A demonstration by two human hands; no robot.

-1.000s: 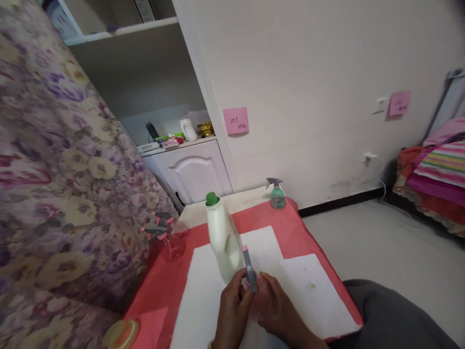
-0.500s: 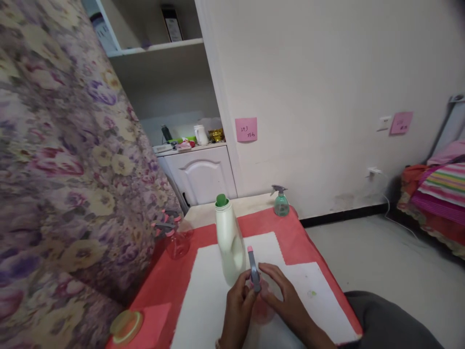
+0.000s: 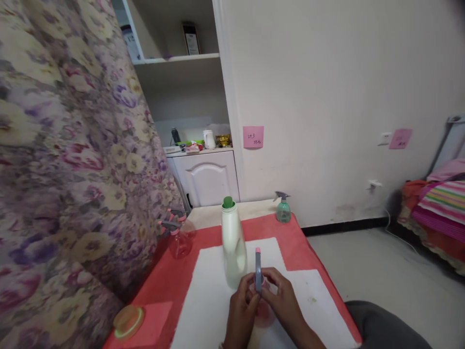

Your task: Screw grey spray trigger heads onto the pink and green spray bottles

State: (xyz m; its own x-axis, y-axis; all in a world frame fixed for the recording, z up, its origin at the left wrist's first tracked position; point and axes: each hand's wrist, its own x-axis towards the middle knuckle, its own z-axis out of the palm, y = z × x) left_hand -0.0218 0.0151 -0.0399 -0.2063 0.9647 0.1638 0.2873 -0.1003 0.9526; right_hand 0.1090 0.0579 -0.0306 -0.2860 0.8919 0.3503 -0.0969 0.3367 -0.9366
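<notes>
A pink see-through spray bottle (image 3: 265,317) with a grey trigger head (image 3: 258,271) and pink nozzle tip stands upright on the white sheet. My left hand (image 3: 242,304) pinches its head near the collar from the left. From the right, my right hand (image 3: 285,298) has thumb and fingers closed around the same neck area. Just behind them rises a tall pale-green jug (image 3: 231,242) with a side handle and a green piece (image 3: 227,201) in its mouth. My fingers hide most of the spray bottle's neck.
Pink spray bottles (image 3: 179,246) with grey heads stand at the table's left edge. A green spray bottle (image 3: 283,212) is at the back right. A round yellowish lid-like thing (image 3: 128,321) lies front left, by the floral curtain (image 3: 87,194).
My right hand's fingers have come in from beside the spray bottle and closed on its neck. The trigger head has turned slightly and stands straighter. The view has shifted a little.
</notes>
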